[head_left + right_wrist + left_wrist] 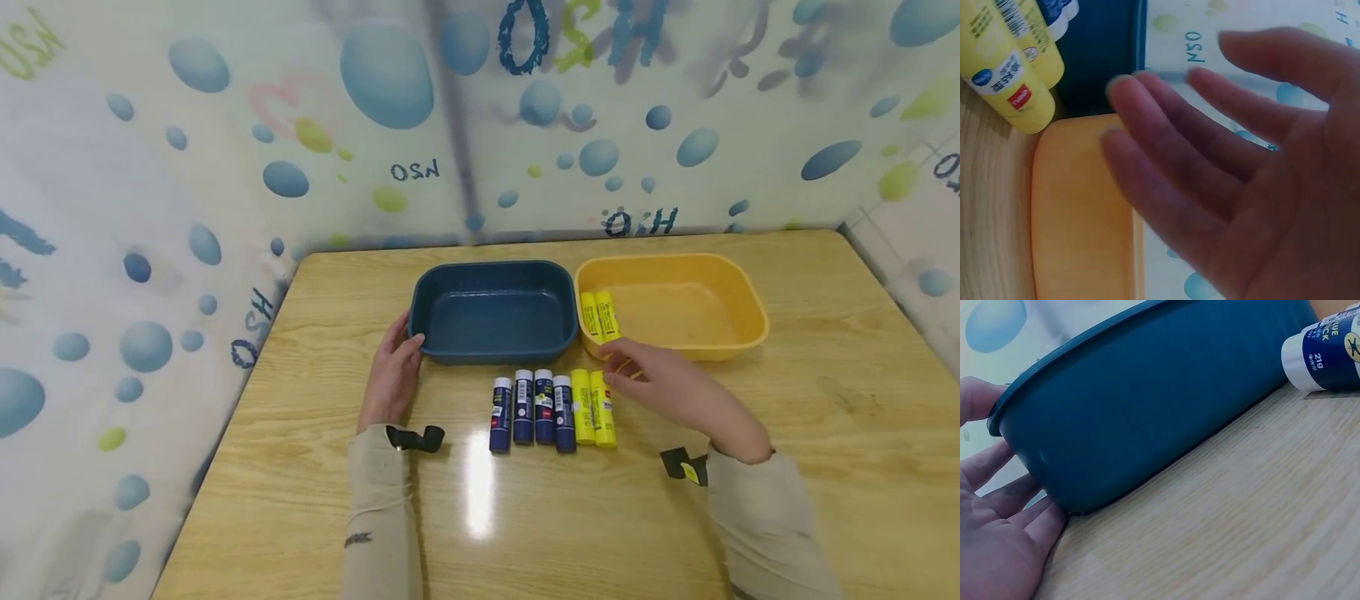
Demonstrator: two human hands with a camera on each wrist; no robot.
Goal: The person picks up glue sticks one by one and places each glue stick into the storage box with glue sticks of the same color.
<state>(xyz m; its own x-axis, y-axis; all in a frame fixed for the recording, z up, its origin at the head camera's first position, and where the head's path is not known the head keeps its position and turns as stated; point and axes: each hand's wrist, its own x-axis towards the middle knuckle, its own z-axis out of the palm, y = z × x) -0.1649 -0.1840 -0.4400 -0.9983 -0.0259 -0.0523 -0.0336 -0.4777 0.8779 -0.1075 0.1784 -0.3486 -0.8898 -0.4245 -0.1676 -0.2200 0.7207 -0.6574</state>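
Note:
My left hand (392, 372) grips the left end of a dark blue tray (491, 357), thumb at the near corner's rim and fingers along the outer wall. In the left wrist view the fingers (1016, 494) lie against the blue wall, low by the table. My right hand (663, 383) holds nothing; its fingers are loosely bent over the near left rim of a yellow tray (720, 352). Just below it lie two yellow glue sticks (602, 410), beside several dark blue glue sticks (543, 408) with white caps. Two more yellow glue sticks (598, 312) lie inside the yellow tray.
Both trays stand side by side near the back of the wooden table (277, 467). Behind it hangs a white backdrop (480, 125) with blue and green bubbles. Black straps with small mounts (416, 439) are on both wrists.

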